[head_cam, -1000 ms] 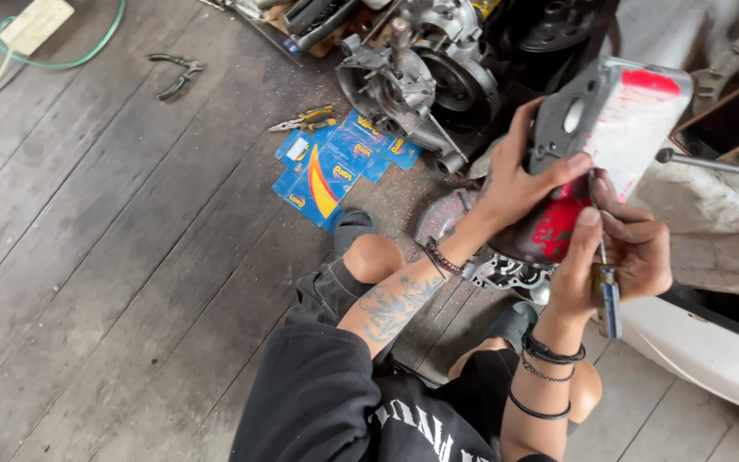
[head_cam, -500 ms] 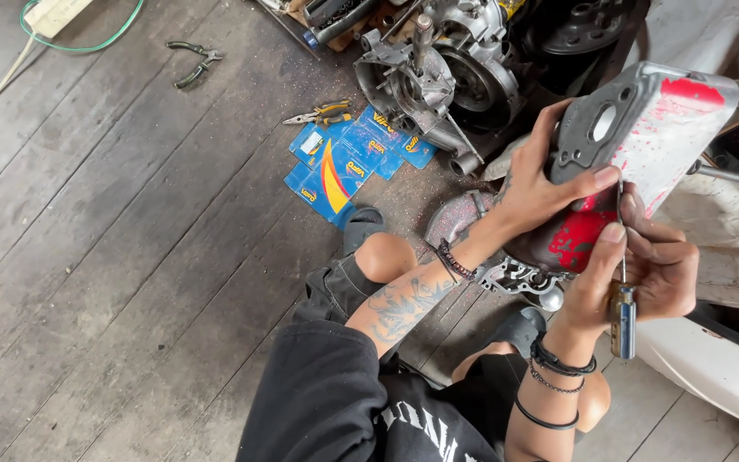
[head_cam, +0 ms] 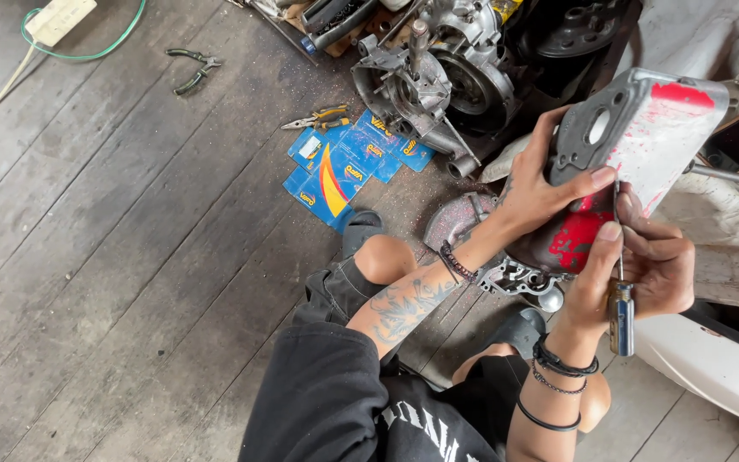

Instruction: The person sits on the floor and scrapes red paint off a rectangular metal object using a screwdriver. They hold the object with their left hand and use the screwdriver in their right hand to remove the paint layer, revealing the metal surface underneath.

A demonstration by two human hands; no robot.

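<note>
My left hand (head_cam: 549,184) grips a grey metal casing with red paint patches (head_cam: 643,137), thumb and fingers wrapped over its flat gasket face. My right hand (head_cam: 643,265) holds a screwdriver (head_cam: 620,291) with its clear blue handle pointing down and its shaft tip up against the casing's lower edge. Both hands are raised over my knees. Under the casing lies a grey engine cover part (head_cam: 519,275) on the floor.
A bare engine block (head_cam: 438,85) stands ahead on the wooden plank floor (head_cam: 130,257). Flattened blue cardboard packaging (head_cam: 344,167), yellow-handled pliers (head_cam: 318,118) and dark pliers (head_cam: 192,68) lie to the left. A green cable (head_cam: 87,51) curls far left. White bodywork (head_cam: 712,368) is at right.
The view has shifted slightly, so everything sits a bit further right and down. My right hand with the screwdriver has moved a little along the casing's lower edge. My left hand's grip is unchanged.
</note>
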